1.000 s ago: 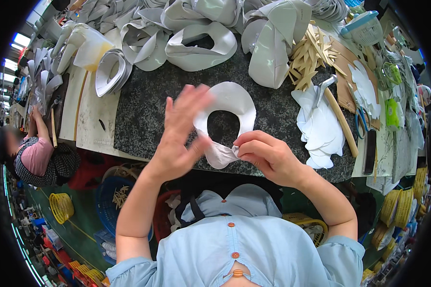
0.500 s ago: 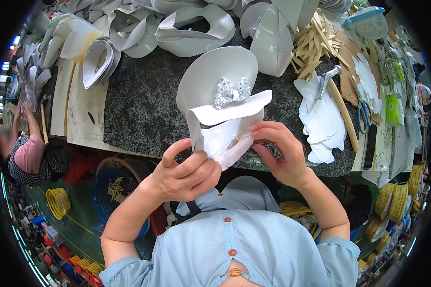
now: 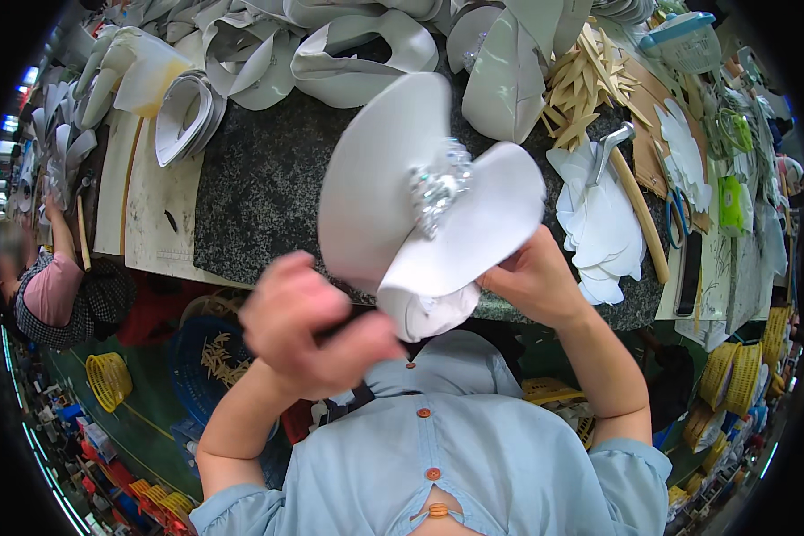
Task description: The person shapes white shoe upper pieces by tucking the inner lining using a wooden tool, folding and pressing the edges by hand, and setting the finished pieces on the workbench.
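White shoe upper (image 3: 393, 188) with silver rhinestone ornament (image 3: 438, 183): raised between both hands. Right hand (image 3: 531, 277) pinches its lower edge; left hand (image 3: 308, 326) curled shut just beside, grip unclear. Looks light, pliable, creasable; hold by edges, clear of ornament.

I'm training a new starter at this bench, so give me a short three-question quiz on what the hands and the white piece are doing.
1. True or false: the right hand grips the white shoe upper at its lower right edge.
2. What sits at the middle of the white shoe upper? A) a red ribbon B) a sparkly silver ornament C) a black zip
3. Fill in: the left hand is a closed fist, blurred, just ____ the white shoe upper.

Key: 1 true. 2 B. 3 below; whether it touches the piece cannot be told. A hammer lies on the dark stone bench at right.
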Demonstrator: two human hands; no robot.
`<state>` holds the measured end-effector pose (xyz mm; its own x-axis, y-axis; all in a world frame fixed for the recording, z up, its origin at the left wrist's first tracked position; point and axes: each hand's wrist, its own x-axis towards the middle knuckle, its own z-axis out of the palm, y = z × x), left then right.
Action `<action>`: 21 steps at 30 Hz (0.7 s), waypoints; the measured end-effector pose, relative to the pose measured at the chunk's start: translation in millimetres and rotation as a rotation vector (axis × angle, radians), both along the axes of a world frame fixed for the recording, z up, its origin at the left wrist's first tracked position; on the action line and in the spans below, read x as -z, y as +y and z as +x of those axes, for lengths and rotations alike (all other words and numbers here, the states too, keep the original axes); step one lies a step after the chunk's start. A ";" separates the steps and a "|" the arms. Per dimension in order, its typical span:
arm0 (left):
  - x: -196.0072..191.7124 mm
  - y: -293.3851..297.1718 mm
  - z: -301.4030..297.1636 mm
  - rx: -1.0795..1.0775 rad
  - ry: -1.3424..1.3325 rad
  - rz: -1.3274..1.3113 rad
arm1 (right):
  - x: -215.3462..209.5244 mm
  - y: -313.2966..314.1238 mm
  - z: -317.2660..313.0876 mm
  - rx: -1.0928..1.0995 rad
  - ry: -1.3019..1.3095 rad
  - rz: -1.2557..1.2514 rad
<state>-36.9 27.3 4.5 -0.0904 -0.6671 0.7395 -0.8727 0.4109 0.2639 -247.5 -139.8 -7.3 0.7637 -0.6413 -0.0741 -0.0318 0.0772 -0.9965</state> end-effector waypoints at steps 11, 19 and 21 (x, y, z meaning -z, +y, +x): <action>-17.4 -55.5 -14.3 -0.050 -0.170 0.525 | -24.8 -34.3 26.0 -0.288 0.289 0.129; 4.7 -65.3 -17.4 0.036 0.163 0.558 | -5.2 -14.7 7.8 -0.155 0.171 0.289; 10.8 -64.3 -24.2 0.057 0.291 0.602 | -7.2 -12.9 4.9 -0.174 0.178 0.250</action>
